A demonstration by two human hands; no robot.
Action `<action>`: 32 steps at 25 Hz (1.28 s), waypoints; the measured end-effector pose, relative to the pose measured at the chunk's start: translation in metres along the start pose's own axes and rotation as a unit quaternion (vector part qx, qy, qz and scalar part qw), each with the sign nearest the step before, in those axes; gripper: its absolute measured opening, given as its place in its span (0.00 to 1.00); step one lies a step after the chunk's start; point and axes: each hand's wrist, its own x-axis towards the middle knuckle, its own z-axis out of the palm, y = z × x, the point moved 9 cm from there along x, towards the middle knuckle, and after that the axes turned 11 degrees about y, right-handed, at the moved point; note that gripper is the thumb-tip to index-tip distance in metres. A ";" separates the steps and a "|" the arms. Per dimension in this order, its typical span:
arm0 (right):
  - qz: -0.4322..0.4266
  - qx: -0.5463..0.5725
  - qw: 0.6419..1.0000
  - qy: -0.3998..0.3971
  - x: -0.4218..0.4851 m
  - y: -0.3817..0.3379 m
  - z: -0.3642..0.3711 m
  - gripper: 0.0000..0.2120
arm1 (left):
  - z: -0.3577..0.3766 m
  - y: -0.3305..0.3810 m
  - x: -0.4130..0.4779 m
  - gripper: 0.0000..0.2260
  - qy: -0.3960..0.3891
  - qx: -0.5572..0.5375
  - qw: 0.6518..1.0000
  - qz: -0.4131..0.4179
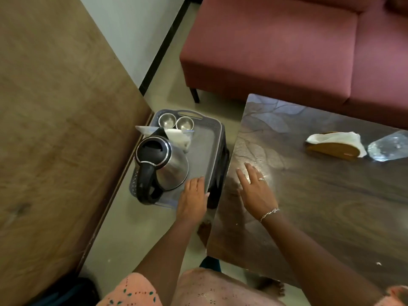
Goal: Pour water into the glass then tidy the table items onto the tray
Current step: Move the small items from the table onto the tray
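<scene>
Glossy dark table (331,206) under splayed right hand (256,191); left hand (193,198) flat on grey tray (217,138) rim

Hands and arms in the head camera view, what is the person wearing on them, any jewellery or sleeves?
The right hand wears a silver ring and, at the wrist, a thin silver chain bracelet. The left hand shows no jewellery. Both forearms are bare; peach fabric, likely a sleeve, shows by the right upper arm.
</scene>
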 end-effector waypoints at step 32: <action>0.196 -0.095 0.970 0.111 -0.276 0.352 -0.208 0.26 | -0.001 0.460 -0.089 0.33 -0.042 0.064 0.960 0.268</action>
